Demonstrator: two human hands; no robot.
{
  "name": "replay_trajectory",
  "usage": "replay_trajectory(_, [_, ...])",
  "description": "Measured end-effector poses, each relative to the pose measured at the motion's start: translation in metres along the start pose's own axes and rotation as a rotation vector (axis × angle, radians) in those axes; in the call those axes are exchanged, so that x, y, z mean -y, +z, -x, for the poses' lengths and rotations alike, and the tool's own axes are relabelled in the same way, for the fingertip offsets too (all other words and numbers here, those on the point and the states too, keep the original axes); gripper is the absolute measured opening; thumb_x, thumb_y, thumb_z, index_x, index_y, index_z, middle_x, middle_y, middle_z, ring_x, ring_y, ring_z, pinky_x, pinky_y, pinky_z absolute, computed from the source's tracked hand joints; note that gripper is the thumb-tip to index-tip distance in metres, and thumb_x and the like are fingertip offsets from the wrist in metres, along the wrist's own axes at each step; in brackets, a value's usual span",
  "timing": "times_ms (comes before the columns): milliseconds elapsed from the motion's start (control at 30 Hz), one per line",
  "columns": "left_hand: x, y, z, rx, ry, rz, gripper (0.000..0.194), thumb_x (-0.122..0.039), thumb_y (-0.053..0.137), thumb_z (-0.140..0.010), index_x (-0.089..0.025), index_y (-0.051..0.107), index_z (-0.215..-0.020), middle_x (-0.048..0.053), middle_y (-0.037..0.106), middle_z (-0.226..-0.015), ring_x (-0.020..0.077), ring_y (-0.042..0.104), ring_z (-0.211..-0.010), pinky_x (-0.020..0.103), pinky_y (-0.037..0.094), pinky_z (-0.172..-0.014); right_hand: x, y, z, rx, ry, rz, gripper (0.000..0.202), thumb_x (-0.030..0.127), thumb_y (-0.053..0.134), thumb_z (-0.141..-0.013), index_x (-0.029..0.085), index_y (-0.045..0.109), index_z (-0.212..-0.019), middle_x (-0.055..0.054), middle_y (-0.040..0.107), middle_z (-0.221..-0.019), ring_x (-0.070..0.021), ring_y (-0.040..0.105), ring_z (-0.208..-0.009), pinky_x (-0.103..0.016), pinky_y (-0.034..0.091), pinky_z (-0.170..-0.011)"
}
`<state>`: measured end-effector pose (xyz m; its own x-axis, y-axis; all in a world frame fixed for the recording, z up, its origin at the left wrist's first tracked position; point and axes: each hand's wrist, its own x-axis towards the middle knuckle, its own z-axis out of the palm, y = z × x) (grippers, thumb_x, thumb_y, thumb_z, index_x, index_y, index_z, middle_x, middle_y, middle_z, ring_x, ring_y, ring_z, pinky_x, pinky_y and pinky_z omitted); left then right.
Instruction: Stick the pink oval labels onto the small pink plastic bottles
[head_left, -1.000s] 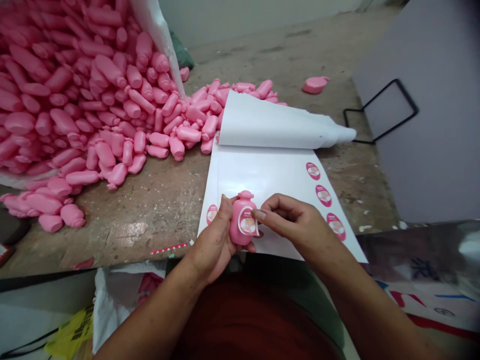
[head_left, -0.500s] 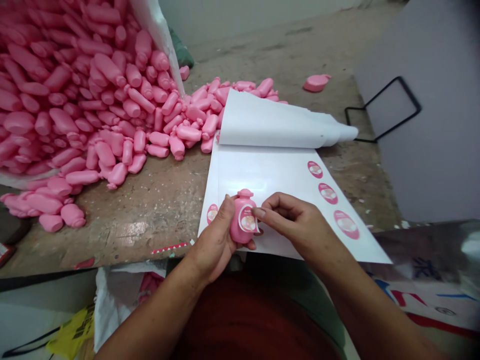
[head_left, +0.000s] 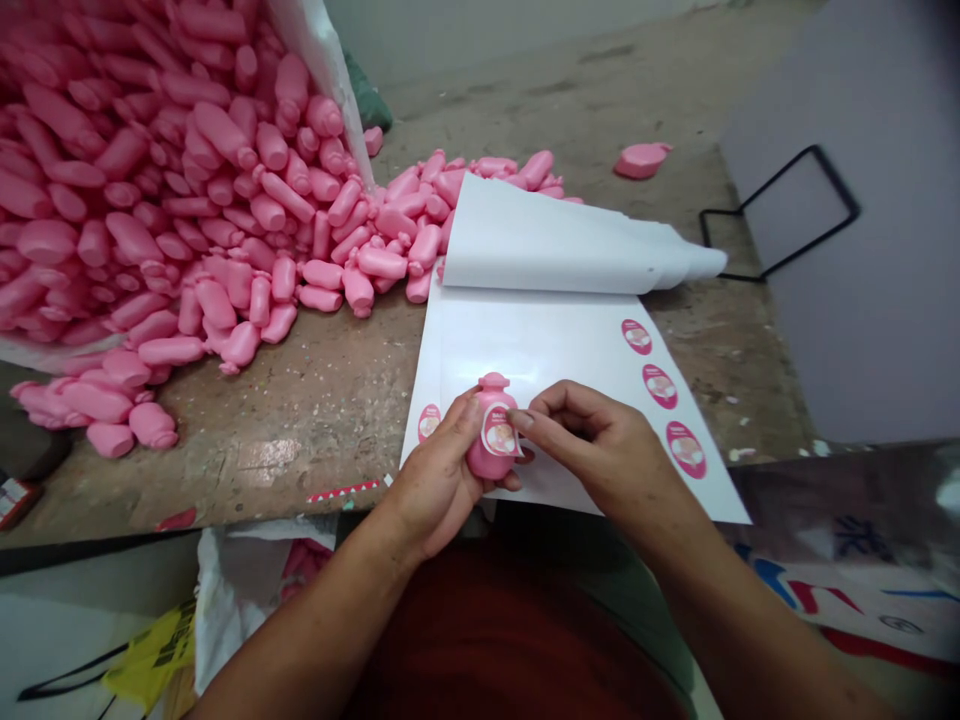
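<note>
Upright over the sheet, a small pink plastic bottle [head_left: 489, 468] is held between the thumb and fingers of my left hand [head_left: 439, 475]. An oval sticker [head_left: 499, 430] printed with a picture lies against its front, and a pale corner stands off at the lower right. At the sticker's right edge, the thumb and forefinger of my right hand [head_left: 592, 435] are pinched together on it. Beneath both hands is a white sticker sheet [head_left: 540, 330] with a few oval stickers left at its sides. The sheet's far part [head_left: 555, 240] is folded back in layers.
A big heap of pink bottles [head_left: 210, 200] spills from a white sack [head_left: 330, 70] at the left onto the worn table [head_left: 300, 420]. One lone bottle [head_left: 642, 160] lies at the back. A bent black metal frame [head_left: 780, 215] stands by a grey panel [head_left: 862, 260] at right.
The sticker's lower right corner sticks out a little more from the bottle. Both hands keep nearly the same place and hold; the whole view has shifted slightly.
</note>
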<state>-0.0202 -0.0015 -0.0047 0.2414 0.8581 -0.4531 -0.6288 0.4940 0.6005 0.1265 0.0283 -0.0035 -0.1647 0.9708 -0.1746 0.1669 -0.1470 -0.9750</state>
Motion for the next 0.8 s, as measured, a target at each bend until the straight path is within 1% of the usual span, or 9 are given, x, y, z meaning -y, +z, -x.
replay_trajectory(100, [0.0015, -0.0005, -0.0006, 0.003, 0.009, -0.007, 0.033, -0.040, 0.045, -0.100, -0.020, 0.056, -0.124, 0.004, 0.060, -0.094, 0.0141, 0.064, -0.077, 0.023, 0.049, -0.059, 0.0010, 0.0005, 0.0007, -0.010, -0.012, 0.013, 0.031, 0.043, 0.077, -0.071, 0.022, 0.057, -0.064, 0.004, 0.059, -0.057, -0.0121, 0.054, -0.053, -0.025, 0.040, -0.051])
replay_trajectory(167, [0.0017, -0.0005, 0.0001, 0.011, 0.021, -0.052, 0.034, -0.042, 0.055, -0.096, -0.021, 0.055, -0.123, 0.003, 0.059, -0.095, 0.0133, 0.063, -0.079, 0.022, 0.049, -0.060, 0.0017, 0.0008, 0.0010, -0.004, -0.024, 0.025, 0.030, 0.044, 0.075, -0.074, 0.022, 0.057, -0.064, 0.004, 0.059, -0.057, -0.0123, 0.054, -0.053, -0.025, 0.040, -0.051])
replay_trajectory(267, [0.0000, -0.0002, 0.0021, 0.017, 0.039, -0.166, 0.042, -0.036, 0.070, -0.087, -0.023, 0.054, -0.123, 0.001, 0.057, -0.097, 0.0109, 0.060, -0.081, 0.021, 0.048, -0.062, 0.0019, 0.0012, 0.0018, -0.006, -0.025, 0.065, 0.030, 0.046, 0.072, -0.075, 0.022, 0.057, -0.066, 0.003, 0.060, -0.057, -0.0133, 0.055, -0.053, -0.026, 0.041, -0.052])
replay_trajectory(400, [-0.0044, -0.0002, 0.0043, 0.003, 0.026, -0.248, 0.050, -0.026, 0.076, -0.079, -0.024, 0.053, -0.123, -0.002, 0.054, -0.091, 0.0093, 0.056, -0.078, 0.019, 0.045, -0.061, 0.0005, 0.0022, 0.0023, -0.006, -0.001, 0.099, 0.028, 0.046, 0.073, -0.075, 0.022, 0.059, -0.068, 0.002, 0.063, -0.059, -0.0143, 0.057, -0.056, -0.027, 0.042, -0.055])
replay_trajectory(533, [-0.0070, -0.0017, 0.0030, 0.004, -0.004, -0.200, 0.049, -0.017, 0.072, -0.076, -0.022, 0.053, -0.121, -0.002, 0.053, -0.086, 0.0098, 0.056, -0.074, 0.020, 0.046, -0.059, -0.0012, 0.0031, 0.0016, 0.025, -0.010, 0.070, 0.029, 0.046, 0.071, -0.077, 0.023, 0.058, -0.068, 0.002, 0.063, -0.061, -0.0141, 0.056, -0.057, -0.026, 0.041, -0.054])
replay_trajectory(600, [-0.0066, -0.0027, 0.0008, 0.008, -0.016, -0.136, 0.039, -0.021, 0.066, -0.083, -0.021, 0.054, -0.120, -0.001, 0.056, -0.087, 0.0111, 0.059, -0.072, 0.021, 0.047, -0.057, -0.0019, 0.0035, 0.0018, 0.030, -0.016, 0.067, 0.030, 0.047, 0.071, -0.078, 0.023, 0.057, -0.068, 0.003, 0.062, -0.061, -0.0138, 0.055, -0.057, -0.026, 0.040, -0.054])
replay_trajectory(667, [-0.0050, -0.0034, -0.0014, 0.006, -0.027, -0.071, 0.029, -0.030, 0.056, -0.093, -0.020, 0.055, -0.119, 0.001, 0.058, -0.087, 0.0124, 0.061, -0.069, 0.022, 0.047, -0.054, -0.0026, 0.0038, 0.0030, 0.028, -0.019, 0.081, 0.031, 0.049, 0.070, -0.079, 0.023, 0.057, -0.069, 0.003, 0.061, -0.061, -0.0140, 0.055, -0.057, -0.027, 0.041, -0.055])
replay_trajectory(733, [-0.0024, -0.0032, -0.0027, -0.003, -0.027, -0.032, 0.028, -0.036, 0.048, -0.098, -0.019, 0.056, -0.119, 0.001, 0.058, -0.085, 0.0128, 0.062, -0.067, 0.022, 0.047, -0.052, -0.0031, 0.0039, 0.0050, 0.032, -0.017, 0.115, 0.030, 0.050, 0.067, -0.082, 0.023, 0.058, -0.073, 0.002, 0.062, -0.064, -0.0147, 0.056, -0.059, -0.027, 0.042, -0.057])
replay_trajectory(800, [0.0007, -0.0024, -0.0026, -0.017, -0.013, -0.004, 0.029, -0.037, 0.044, -0.101, -0.019, 0.056, -0.119, 0.002, 0.058, -0.085, 0.0125, 0.062, -0.066, 0.021, 0.047, -0.052, -0.0034, 0.0034, 0.0072, 0.028, -0.030, 0.174, 0.028, 0.049, 0.064, -0.085, 0.023, 0.059, -0.076, 0.002, 0.062, -0.066, -0.0152, 0.056, -0.061, -0.028, 0.042, -0.058])
